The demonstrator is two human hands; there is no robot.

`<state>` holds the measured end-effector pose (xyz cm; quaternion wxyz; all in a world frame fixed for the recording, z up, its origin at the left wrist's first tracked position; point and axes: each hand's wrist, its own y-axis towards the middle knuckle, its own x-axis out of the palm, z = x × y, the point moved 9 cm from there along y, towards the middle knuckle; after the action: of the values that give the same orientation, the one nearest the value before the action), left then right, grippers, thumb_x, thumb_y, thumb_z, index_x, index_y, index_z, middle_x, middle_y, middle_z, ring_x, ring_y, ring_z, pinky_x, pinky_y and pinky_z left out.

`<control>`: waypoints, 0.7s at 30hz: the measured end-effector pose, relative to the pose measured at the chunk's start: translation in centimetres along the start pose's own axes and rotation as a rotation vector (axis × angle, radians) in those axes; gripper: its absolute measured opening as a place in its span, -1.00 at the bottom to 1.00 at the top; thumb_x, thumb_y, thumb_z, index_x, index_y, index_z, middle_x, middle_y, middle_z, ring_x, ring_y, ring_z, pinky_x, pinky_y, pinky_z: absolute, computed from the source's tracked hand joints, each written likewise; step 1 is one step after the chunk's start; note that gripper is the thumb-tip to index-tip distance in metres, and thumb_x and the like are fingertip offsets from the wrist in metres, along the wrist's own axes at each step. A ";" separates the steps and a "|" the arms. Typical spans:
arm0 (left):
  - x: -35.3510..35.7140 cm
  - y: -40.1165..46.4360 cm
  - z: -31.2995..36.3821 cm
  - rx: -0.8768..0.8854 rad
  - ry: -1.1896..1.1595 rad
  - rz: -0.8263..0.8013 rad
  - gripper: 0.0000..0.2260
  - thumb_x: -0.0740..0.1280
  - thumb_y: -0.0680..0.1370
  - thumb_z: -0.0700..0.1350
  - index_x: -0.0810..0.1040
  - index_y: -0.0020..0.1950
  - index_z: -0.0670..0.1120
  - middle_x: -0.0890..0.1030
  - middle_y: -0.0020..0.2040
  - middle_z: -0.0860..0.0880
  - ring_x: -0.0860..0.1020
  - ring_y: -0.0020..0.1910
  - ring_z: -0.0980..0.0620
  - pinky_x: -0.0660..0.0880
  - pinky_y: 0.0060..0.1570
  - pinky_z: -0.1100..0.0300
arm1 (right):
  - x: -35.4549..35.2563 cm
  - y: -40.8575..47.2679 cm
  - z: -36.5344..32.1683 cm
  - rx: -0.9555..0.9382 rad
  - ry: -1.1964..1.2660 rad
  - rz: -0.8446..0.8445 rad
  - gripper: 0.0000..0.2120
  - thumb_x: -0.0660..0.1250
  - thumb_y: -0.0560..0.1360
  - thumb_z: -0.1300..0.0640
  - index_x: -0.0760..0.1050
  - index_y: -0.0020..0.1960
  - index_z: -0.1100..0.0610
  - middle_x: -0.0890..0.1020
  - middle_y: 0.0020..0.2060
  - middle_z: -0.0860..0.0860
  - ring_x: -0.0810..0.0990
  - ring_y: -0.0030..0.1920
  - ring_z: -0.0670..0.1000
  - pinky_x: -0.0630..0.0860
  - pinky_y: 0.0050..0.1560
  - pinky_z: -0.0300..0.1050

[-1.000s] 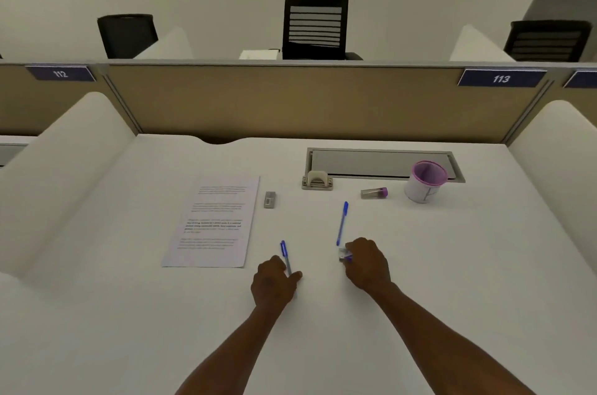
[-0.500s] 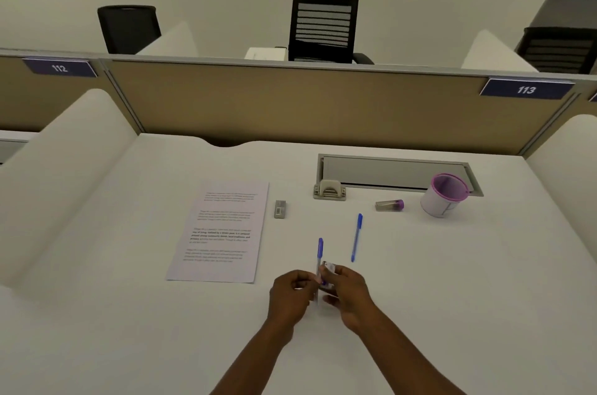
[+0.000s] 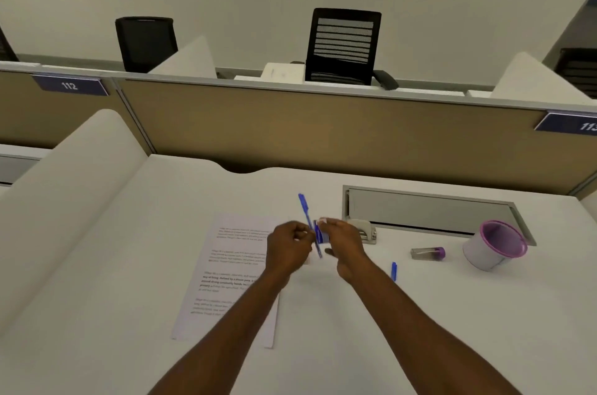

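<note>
Both hands are raised above the white desk (image 3: 420, 314), close together. My left hand (image 3: 287, 249) grips a blue pen (image 3: 305, 209) that points up and away. My right hand (image 3: 342, 243) pinches a small blue-and-white object (image 3: 322, 234) pressed against the pen's lower part; what it is I cannot tell. A second blue pen (image 3: 393, 271) lies on the desk, partly hidden behind my right forearm. A printed sheet of paper (image 3: 226, 278) lies under my left forearm.
A white cup with a purple rim (image 3: 494, 244) stands at the right, a small purple-capped vial (image 3: 428, 253) lying beside it. A stapler-like item (image 3: 366, 230) sits by the grey cable tray (image 3: 429, 210). White side dividers and a tan partition (image 3: 290, 129) enclose the desk.
Both hands lifted from the desk and came together; the left hand raised its pen and the right brought its small object to it. The view shifted, leaving the other pen lying on the desk.
</note>
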<state>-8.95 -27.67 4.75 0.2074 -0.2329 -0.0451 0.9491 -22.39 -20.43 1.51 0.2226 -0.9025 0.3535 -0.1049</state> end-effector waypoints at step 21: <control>8.3 19.0 -3.3 0.041 0.393 -0.078 -0.74 0.46 0.52 -0.02 0.67 0.09 -0.17 0.70 0.02 -0.12 0.64 -0.03 -0.06 0.49 -0.04 0.22 | -0.9 19.2 -5.1 -0.171 -1.006 0.356 -0.74 0.41 0.47 -0.03 0.61 -0.03 0.17 0.68 -0.08 0.13 0.66 -0.06 0.13 0.59 -0.09 -0.09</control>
<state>-21.17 -41.56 -5.12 0.2536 -0.4075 0.0065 0.8773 -36.11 -33.96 -3.20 0.3043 -0.7825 0.3578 0.4088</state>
